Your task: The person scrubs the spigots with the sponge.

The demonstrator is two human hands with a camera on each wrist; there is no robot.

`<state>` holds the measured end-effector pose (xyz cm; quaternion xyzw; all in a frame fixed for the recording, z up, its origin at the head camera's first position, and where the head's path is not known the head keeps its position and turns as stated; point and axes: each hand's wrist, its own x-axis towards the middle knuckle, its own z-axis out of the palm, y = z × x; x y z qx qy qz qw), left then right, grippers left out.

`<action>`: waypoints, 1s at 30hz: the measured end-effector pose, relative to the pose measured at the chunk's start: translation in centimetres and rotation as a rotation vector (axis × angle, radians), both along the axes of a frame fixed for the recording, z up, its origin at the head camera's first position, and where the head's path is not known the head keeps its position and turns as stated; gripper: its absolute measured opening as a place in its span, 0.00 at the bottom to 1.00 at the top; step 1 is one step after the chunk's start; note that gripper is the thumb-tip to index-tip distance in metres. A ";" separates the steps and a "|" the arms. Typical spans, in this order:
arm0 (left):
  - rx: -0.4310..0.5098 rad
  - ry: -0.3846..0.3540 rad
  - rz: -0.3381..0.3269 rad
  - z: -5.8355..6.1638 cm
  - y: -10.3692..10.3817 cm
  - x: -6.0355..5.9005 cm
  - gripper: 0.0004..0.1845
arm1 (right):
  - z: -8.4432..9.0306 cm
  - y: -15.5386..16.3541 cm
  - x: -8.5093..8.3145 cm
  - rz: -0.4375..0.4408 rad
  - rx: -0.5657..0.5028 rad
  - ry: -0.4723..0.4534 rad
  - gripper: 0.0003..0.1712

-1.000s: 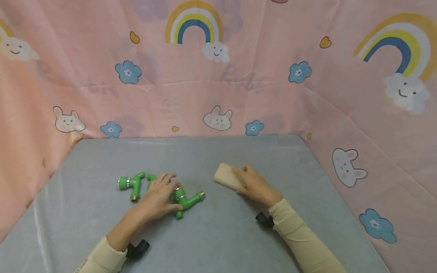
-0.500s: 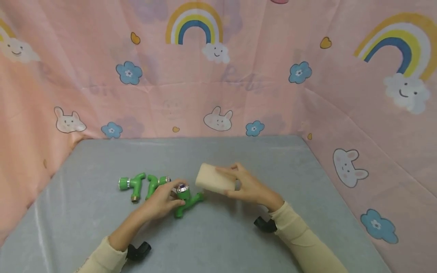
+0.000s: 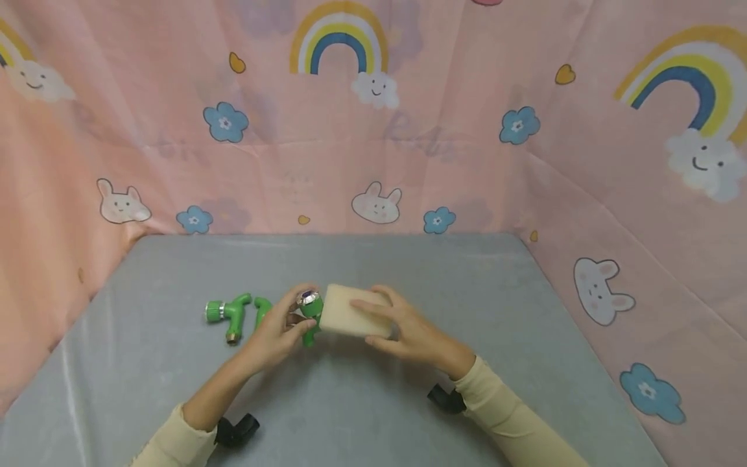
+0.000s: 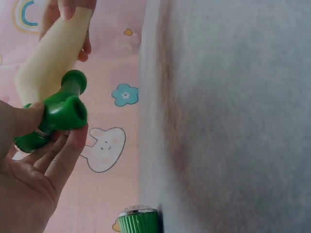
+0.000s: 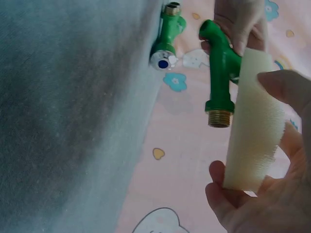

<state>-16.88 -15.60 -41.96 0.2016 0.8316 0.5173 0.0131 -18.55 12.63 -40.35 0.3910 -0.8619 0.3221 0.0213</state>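
Pink cloth printed with rainbows [image 3: 338, 40], rabbits and blue flowers hangs behind and to the sides of a grey tabletop [image 3: 373, 402], which fills the lower half of the head view. Above its middle the right hand [image 3: 408, 331] holds a cream sponge [image 3: 350, 318] off the surface, thumb under one long edge and fingers [image 3: 373, 308] laid across the top, so the block is pinched between them. Its left end touches a green plastic tap [image 3: 310, 314], which the left hand [image 3: 274, 331] grips with curled fingers [image 4: 65, 150] around the body just below the chrome-ringed knob; in the right wrist view the brass threaded end [image 5: 219, 118] points down beside the sponge. Two more green taps [image 3: 230, 312] lie on the tabletop just left of the left hand. Black wrist mounts [image 3: 236, 430] show under both beige sleeves.
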 end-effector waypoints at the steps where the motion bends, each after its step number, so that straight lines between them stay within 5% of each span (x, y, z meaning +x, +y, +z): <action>1: 0.016 0.001 -0.003 0.1 0.0 0.0 0.30 | 0.0 -0.1 0.0 -0.008 0.008 0.018 0.36; 6: 0.033 0.032 -0.003 0.9 -0.5 -0.1 0.29 | 0.0 0.4 -0.6 -0.064 0.032 0.132 0.34; 16: -0.021 0.094 0.043 0.6 -0.9 -0.1 0.29 | 0.4 2.4 -1.8 -0.188 -0.013 0.138 0.34; 24: -0.020 0.069 -0.003 0.1 -0.5 -0.1 0.28 | 0.3 0.5 -0.7 -0.025 -0.035 0.061 0.35; 30: 0.021 0.072 -0.002 0.2 -0.6 -0.1 0.27 | 0.1 0.9 -0.7 -0.088 0.007 0.032 0.35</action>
